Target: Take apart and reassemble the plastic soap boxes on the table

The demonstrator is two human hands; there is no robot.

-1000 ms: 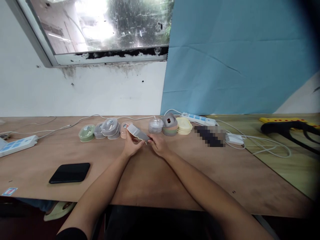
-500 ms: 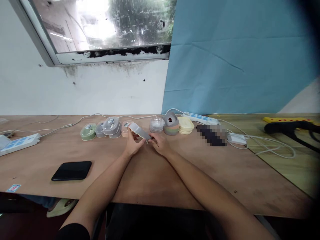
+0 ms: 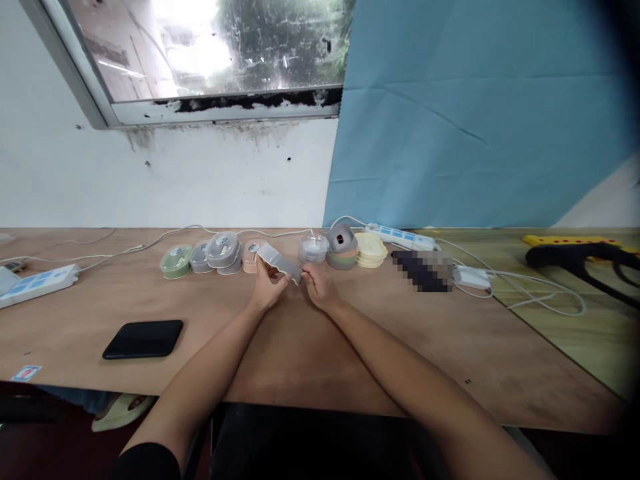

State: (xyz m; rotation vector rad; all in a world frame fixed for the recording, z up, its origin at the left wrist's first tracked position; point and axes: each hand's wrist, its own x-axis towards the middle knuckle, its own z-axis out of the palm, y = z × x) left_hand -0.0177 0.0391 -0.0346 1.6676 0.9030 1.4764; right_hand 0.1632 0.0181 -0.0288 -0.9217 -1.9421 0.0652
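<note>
My left hand (image 3: 269, 285) is wrapped round the left end of a grey plastic box part (image 3: 281, 261), which is tilted on its side with a wavy lower edge towards me. At its right end my right hand (image 3: 319, 287) has curled fingers pinched against the rim. Just behind the hands stand a peach lidded box (image 3: 251, 256), a stack of clear lids (image 3: 314, 247) and grey box shells (image 3: 342, 241) piled on coloured ones. Beside these lies a stack of pale yellow trays (image 3: 371, 250).
Grey lidded boxes (image 3: 223, 251) and a green one (image 3: 177, 262) line the left. A black phone (image 3: 143, 339) lies nearer me. Power strips (image 3: 400, 237), cables, a white adapter (image 3: 471, 277) and a black-handled object (image 3: 565, 257) are on the right. A wall backs the table.
My right hand's fingers have curled in more tightly at the right end of the grey part. My left hand keeps its grip, and the part has barely shifted.
</note>
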